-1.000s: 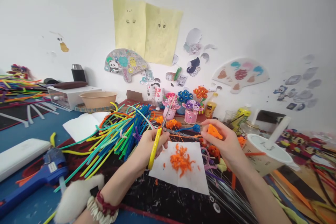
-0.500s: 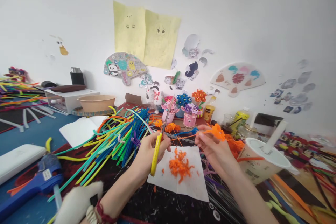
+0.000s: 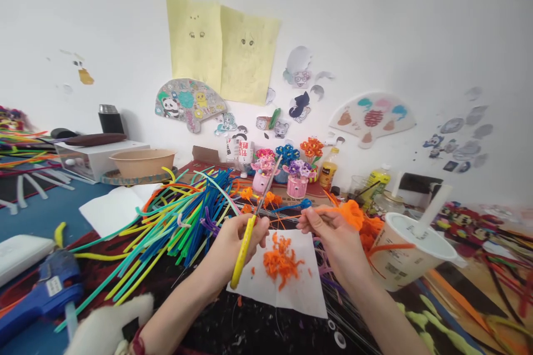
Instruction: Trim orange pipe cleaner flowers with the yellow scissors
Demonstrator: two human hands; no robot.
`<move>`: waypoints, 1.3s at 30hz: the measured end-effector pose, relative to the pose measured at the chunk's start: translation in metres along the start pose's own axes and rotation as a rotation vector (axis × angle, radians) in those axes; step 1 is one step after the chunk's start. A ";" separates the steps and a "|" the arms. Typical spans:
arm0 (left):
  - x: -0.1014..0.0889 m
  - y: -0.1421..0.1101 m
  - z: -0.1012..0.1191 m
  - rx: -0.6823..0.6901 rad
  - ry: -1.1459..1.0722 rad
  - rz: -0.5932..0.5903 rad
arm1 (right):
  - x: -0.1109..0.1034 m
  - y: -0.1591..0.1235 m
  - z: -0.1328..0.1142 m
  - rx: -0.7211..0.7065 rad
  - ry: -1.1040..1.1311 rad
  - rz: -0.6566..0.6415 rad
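Observation:
My left hand [image 3: 227,244] is closed round yellow-handled scissors [image 3: 244,249], whose blades point up and away from me. In my right hand [image 3: 335,236], the thumb and fingers pinch an orange pipe-cleaner flower [image 3: 352,214]. Its fuzzy head shows beyond the fingers, partly hidden by the hand. Between and below the two hands lies a white paper sheet [image 3: 310,295], bearing a loose heap of orange fuzz clippings [image 3: 282,262]. Close behind the right fingertips is a blue pipe-cleaner loop [image 3: 306,203]. The scissors and the flower are apart.
A bundle of coloured pipe cleaners [image 3: 166,238] spreads at left, near a blue glue gun [image 3: 45,297]. A lidded cup with a straw [image 3: 410,252] stands close to my right forearm. Small flower pots [image 3: 297,186] and a yellow bottle [image 3: 328,168] line the back.
The camera view has turned slightly, so the scene sits further left. My right hand has shifted a little toward the left hand. Both hands keep their holds.

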State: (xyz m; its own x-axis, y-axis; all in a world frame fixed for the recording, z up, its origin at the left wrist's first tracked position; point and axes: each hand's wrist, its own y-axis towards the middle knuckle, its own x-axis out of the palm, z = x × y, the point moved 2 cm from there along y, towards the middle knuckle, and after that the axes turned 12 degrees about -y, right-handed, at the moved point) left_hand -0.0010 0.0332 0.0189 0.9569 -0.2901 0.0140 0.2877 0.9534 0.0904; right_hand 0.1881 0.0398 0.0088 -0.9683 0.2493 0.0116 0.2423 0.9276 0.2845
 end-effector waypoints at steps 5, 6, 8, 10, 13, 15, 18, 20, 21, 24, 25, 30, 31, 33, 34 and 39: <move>-0.012 0.003 -0.001 0.163 0.343 -0.018 | -0.012 0.007 -0.011 -0.042 -0.017 0.005; -0.014 0.004 -0.002 0.166 0.428 0.025 | -0.015 0.008 -0.014 -0.044 -0.006 0.003; -0.017 0.005 -0.004 0.157 0.574 0.076 | -0.018 0.009 -0.018 -0.051 0.000 -0.003; -0.018 0.006 -0.005 0.142 0.671 0.075 | -0.022 0.009 -0.021 -0.068 -0.014 -0.032; -0.019 0.006 -0.005 0.130 0.748 0.039 | -0.025 0.010 -0.024 -0.086 -0.030 -0.079; -0.019 0.006 -0.005 0.128 0.785 0.018 | -0.026 0.009 -0.025 -0.090 -0.036 -0.109; -0.019 0.005 -0.005 0.129 0.814 -0.023 | -0.025 0.009 -0.027 -0.101 -0.031 -0.128; -0.018 0.004 -0.005 0.128 0.814 -0.039 | -0.025 0.008 -0.028 -0.098 -0.006 -0.134; -0.018 0.004 -0.005 0.128 0.809 -0.043 | -0.024 0.008 -0.028 -0.093 0.007 -0.139; -0.018 0.004 -0.004 0.138 0.781 -0.050 | -0.025 0.008 -0.028 -0.083 0.032 -0.150; -0.018 0.004 -0.004 0.145 0.771 -0.052 | -0.025 0.008 -0.028 -0.085 0.038 -0.153; -0.019 0.004 -0.004 0.158 0.768 -0.061 | -0.026 0.007 -0.030 -0.127 0.039 -0.158; -0.019 0.004 -0.004 0.154 0.774 -0.057 | -0.026 0.006 -0.031 -0.135 0.029 -0.150; -0.019 0.003 -0.004 0.152 0.774 -0.050 | -0.026 0.005 -0.032 -0.147 0.009 -0.135; -0.019 0.003 -0.004 0.155 0.763 -0.052 | -0.025 0.005 -0.032 -0.154 0.003 -0.127; -0.019 0.003 -0.005 0.180 0.714 -0.076 | -0.025 0.006 -0.030 -0.187 0.033 -0.101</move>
State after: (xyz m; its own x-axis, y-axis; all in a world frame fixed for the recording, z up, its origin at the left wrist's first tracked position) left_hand -0.0184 0.0423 0.0144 0.7452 -0.1725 -0.6442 0.4022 0.8868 0.2278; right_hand 0.2121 0.0309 0.0394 -0.9893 0.1459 0.0048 0.1319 0.8786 0.4590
